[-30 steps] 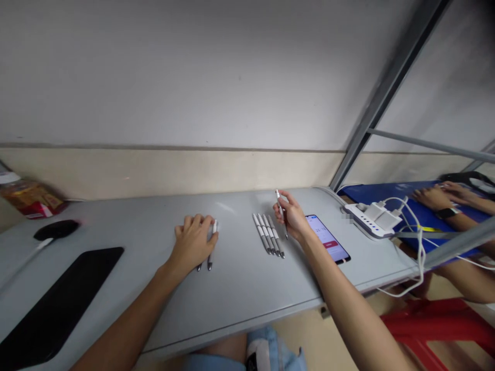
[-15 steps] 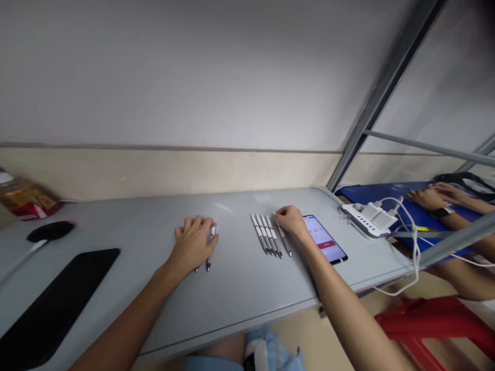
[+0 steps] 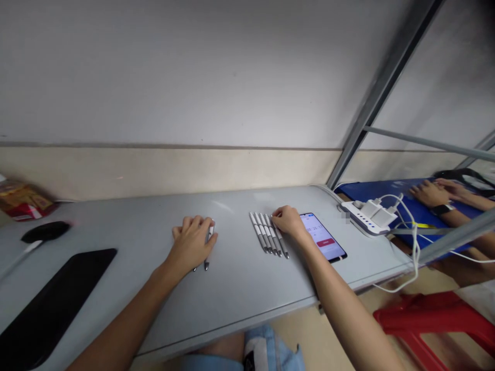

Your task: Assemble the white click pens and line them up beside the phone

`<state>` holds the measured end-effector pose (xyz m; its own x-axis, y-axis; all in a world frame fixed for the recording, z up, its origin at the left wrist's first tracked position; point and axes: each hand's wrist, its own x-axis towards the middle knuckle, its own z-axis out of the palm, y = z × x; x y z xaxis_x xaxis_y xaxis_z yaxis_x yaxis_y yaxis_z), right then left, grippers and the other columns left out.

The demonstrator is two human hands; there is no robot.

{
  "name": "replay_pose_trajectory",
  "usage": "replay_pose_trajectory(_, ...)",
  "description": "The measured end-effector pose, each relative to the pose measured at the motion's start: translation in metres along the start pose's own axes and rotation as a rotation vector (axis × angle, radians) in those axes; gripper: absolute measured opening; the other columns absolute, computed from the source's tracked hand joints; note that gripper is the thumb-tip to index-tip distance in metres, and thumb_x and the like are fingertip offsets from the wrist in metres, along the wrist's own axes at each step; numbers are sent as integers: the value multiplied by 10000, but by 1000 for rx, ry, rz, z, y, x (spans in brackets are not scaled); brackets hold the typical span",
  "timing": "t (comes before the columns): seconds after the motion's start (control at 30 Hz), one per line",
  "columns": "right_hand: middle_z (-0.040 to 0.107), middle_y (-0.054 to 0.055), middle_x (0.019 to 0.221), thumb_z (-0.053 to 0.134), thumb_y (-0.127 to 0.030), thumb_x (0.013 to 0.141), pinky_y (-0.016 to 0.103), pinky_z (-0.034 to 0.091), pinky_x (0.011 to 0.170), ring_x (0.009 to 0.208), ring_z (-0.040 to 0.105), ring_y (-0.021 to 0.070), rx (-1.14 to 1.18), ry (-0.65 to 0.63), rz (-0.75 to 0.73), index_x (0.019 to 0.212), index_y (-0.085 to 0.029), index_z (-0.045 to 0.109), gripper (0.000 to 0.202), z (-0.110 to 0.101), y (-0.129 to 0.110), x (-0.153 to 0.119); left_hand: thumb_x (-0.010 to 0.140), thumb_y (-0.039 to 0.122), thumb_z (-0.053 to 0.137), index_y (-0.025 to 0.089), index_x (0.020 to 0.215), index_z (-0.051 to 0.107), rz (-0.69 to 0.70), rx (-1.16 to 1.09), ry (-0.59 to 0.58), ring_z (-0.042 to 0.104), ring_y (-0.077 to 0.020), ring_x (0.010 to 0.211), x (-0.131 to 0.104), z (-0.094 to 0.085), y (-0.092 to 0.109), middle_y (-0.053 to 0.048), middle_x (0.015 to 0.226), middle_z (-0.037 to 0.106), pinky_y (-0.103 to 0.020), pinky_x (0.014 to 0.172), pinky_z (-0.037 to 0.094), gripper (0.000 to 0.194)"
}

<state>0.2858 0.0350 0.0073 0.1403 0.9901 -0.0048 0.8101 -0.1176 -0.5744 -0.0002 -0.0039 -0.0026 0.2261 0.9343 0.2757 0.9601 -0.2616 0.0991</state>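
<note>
We had five slim, plastic-looking white-and-grey pens [image 3: 268, 234] aligned, right hand [image 3: 289, 221] pinching the rightmost pen [image 3: 282, 244]. Two matching pens [image 3: 207, 265] were left under our left hand [image 3: 193, 238], grip unclear.

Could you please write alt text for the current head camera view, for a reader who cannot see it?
A person's right hand touches the upper end of the rightmost pen in a row of pens on a gray desk. The left hand partly covers two more pens. A lit phone and a power strip lie to the right.
</note>
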Motion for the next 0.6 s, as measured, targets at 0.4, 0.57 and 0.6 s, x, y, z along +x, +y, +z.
replay_pose_trajectory(0.4,728,116,736,603,-200,745,246,420,605,636,641,178,-17,11,-22,841,-144,766,197,1,-2,-1,872,368,453,219,975,573,12,-76,-30,496,-277,922,1,-2,1,-66,819,661,-384,763,281,217)
replay_pose_trajectory(0.57,732,125,767,598,-228,755,253,423,616,664,648,187,-14,5,-19,845,-140,767,211,-1,-5,-4,865,370,461,222,1007,560,12,-73,-62,528,-275,898,1,-2,2,-34,707,626,-372,761,268,228)
replay_pose_trajectory(0.6,732,127,771,595,-241,760,256,423,620,673,649,191,-11,8,-14,852,-138,766,219,-2,-5,-4,861,369,466,225,1021,558,11,-73,-67,532,-275,898,1,-3,2,-30,708,626,-373,763,268,234)
